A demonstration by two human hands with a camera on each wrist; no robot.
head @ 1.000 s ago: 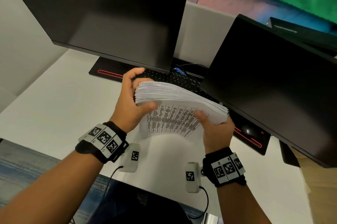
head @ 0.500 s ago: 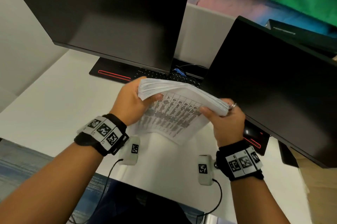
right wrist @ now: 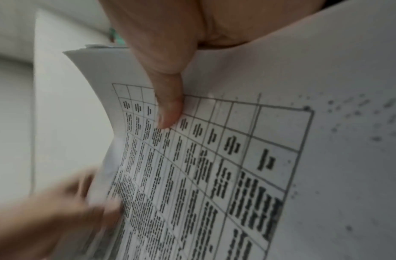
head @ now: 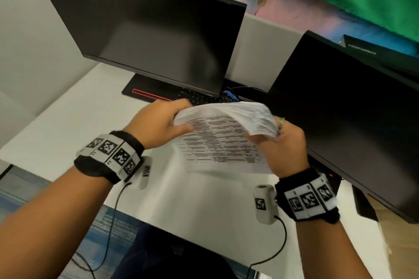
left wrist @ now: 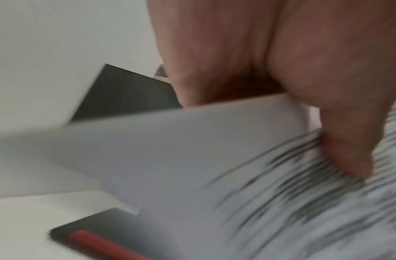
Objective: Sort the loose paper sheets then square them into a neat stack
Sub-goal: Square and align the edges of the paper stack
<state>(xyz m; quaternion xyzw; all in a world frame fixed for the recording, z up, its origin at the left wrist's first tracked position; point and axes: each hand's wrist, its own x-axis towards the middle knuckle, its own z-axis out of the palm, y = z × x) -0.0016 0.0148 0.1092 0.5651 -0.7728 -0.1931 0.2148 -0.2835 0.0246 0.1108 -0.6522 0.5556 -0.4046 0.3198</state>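
A thick stack of printed paper sheets is held tilted in the air above the white desk, its printed table facing me. My left hand grips its left edge, thumb on the front sheet and fingers behind. My right hand grips the right edge the same way. In the right wrist view the thumb presses on the gridded top sheet, and the left hand shows blurred at the lower left. In the left wrist view the stack is blurred under my thumb.
Two dark monitors stand close behind the stack, one at the left and one at the right. A black keyboard lies under them, beside a black stand base with a red stripe. Small white sensor units hang from both wrists.
The stack has tipped from near flat to steeply tilted, the printed face turning towards me. Both hands have shifted right and up along its edges.
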